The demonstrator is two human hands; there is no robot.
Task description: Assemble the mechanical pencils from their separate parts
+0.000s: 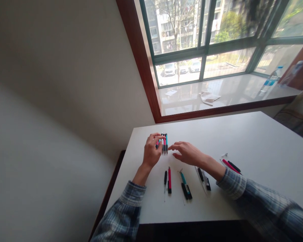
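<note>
A row of several pens in pink, white and teal with black grips lies side by side near the far left of the table. My left hand arches over the row's left part, its fingers apart and hiding some of the pens. Just right of the row, my right hand has its fingers apart, the index fingertip close by the rightmost pen; whether it touches cannot be made out. Nearer me lie pen parts in groups: a pink barrel, a teal barrel and a black grip, with thin refills beside them.
Under the right forearm lie white and black pen parts. Farther right are another pink barrel and a black piece. A wall borders the white table on the left. Beyond it, the windowsill holds a cloth and a water bottle.
</note>
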